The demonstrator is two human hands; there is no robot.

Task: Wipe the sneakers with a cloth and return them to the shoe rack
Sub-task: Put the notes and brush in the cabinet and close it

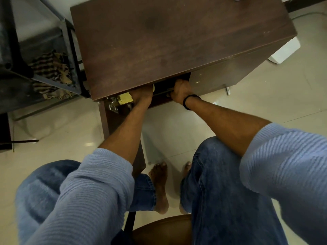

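Cabinet (177, 46) of dark wood fills the upper middle of the view; it seems to be the shoe rack, seen from above with its top bare. Both arms reach into its open front, under the top's near edge. To the cabinet's left stands a dark metal frame with a checked rag (51, 75) heaped on it. Below the cabinet lies pale tiled floor (265, 103), bare feet and jeans.

The left hand (142, 94) is tucked under the edge beside something yellow (125, 99), perhaps the cloth; whether it grips anything I cannot tell. The right hand (180, 91), a dark band at its wrist, is clenched on something dark just inside the opening; what it is I cannot tell. No sneakers show; they are presumably inside the cabinet, hidden by its top.

Sneakers should be light, soft in the upper and stiff in the sole, so heel or collar is likely the surest hold.
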